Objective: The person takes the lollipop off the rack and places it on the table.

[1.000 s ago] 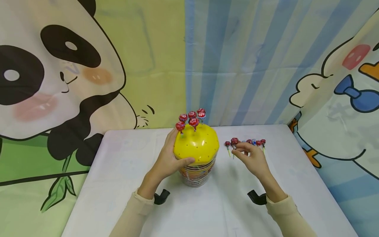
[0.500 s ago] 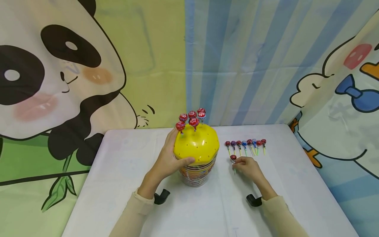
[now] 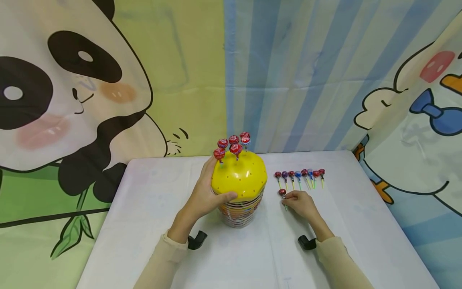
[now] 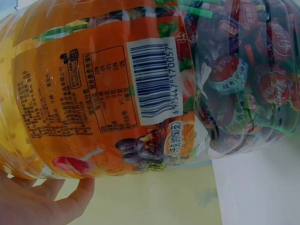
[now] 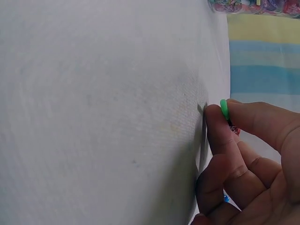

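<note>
A clear ribbed plastic jar stands upright, topped by a yellow domed lid dotted with small holes. Several red-wrapped lollipops stick up from the lid's far left part. My left hand grips the lid from the left, thumb across the front; its other fingers are mostly hidden behind. In the left wrist view, wrapped lollipops show inside the jar beside its orange label. Right of the jar, my right hand pinches a red-wrapped lollipop; its green stick shows between thumb and forefinger.
Beyond the right hand, several lollipops with red, purple and blue wrappers lie in a row on the white tabletop. Printed cloth with a panda and blue stripes hangs behind the table.
My right hand has drawn the lollipop out of the row toward me, then shifted slightly left with it. The left hand and jar have stayed in place.
</note>
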`<state>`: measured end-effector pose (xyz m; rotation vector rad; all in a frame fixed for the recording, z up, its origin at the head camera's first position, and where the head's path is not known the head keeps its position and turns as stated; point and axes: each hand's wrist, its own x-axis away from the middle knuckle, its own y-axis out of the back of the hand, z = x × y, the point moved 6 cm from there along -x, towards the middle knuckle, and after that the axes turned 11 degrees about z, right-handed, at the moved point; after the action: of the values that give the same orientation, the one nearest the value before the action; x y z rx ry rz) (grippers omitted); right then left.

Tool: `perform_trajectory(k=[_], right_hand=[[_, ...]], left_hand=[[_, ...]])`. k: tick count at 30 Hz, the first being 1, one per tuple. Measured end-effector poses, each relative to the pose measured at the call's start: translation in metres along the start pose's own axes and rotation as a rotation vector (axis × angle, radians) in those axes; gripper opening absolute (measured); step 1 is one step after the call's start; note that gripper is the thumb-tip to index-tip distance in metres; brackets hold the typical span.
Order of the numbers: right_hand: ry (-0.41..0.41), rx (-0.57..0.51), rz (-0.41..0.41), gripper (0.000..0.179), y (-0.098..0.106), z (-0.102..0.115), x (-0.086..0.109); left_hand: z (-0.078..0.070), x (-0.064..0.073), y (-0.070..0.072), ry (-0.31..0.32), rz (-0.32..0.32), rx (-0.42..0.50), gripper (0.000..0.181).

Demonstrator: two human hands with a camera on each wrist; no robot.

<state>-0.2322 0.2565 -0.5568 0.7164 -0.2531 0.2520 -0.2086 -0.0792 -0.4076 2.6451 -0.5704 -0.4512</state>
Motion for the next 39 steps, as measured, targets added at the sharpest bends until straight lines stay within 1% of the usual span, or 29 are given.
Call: perform_trajectory(k=[5, 9, 12, 15, 17, 20, 22, 27, 30, 33, 36, 39], right_hand=[[-0.009, 0.022, -0.002, 0.023, 0.0, 0.001, 0.002], [0.004, 0.072, -0.016, 0.022, 0.003, 0.005, 0.008], [0.047, 0.1, -0.054, 0.021, 0.013, 0.012, 0.014], [0.11, 0.095, -0.093, 0.024, 0.026, 0.027, 0.019], [0.157, 0.088, -0.113, 0.028, 0.035, 0.042, 0.022], [0.227, 0.031, -0.127, 0.033, 0.047, 0.072, 0.029], [0.286, -0.026, -0.131, 0.032, 0.054, 0.094, 0.035], [0.495, -0.164, -0.144, 0.02, 0.065, 0.156, 0.053], [0.618, -0.208, -0.141, 0.016, 0.064, 0.192, 0.063], [0.713, -0.207, -0.119, 0.016, 0.058, 0.219, 0.068], [0.782, -0.198, -0.09, 0.019, 0.049, 0.238, 0.069], [0.822, -0.213, -0.069, 0.021, 0.041, 0.251, 0.068]], left_hand=[[-0.001, 0.0, 0.0, -0.005, 0.001, 0.007, 0.105], [-0.001, 0.0, 0.0, -0.001, 0.001, 0.009, 0.105], [-0.001, 0.0, 0.0, 0.002, 0.001, 0.007, 0.106], [0.0, 0.0, 0.0, 0.003, -0.001, 0.002, 0.106], [0.0, 0.0, 0.0, 0.004, -0.004, -0.001, 0.106], [0.0, 0.0, 0.0, 0.005, -0.002, 0.005, 0.105], [0.001, 0.0, 0.0, 0.007, -0.002, 0.007, 0.105], [0.001, 0.001, 0.0, 0.009, -0.001, 0.007, 0.105], [0.001, 0.0, 0.0, 0.006, -0.001, 0.006, 0.105], [0.0, 0.0, 0.0, 0.002, 0.003, 0.009, 0.105], [0.0, 0.0, 0.0, 0.003, 0.011, 0.02, 0.104], [-0.001, 0.001, 0.0, 0.002, 0.013, 0.024, 0.104]])
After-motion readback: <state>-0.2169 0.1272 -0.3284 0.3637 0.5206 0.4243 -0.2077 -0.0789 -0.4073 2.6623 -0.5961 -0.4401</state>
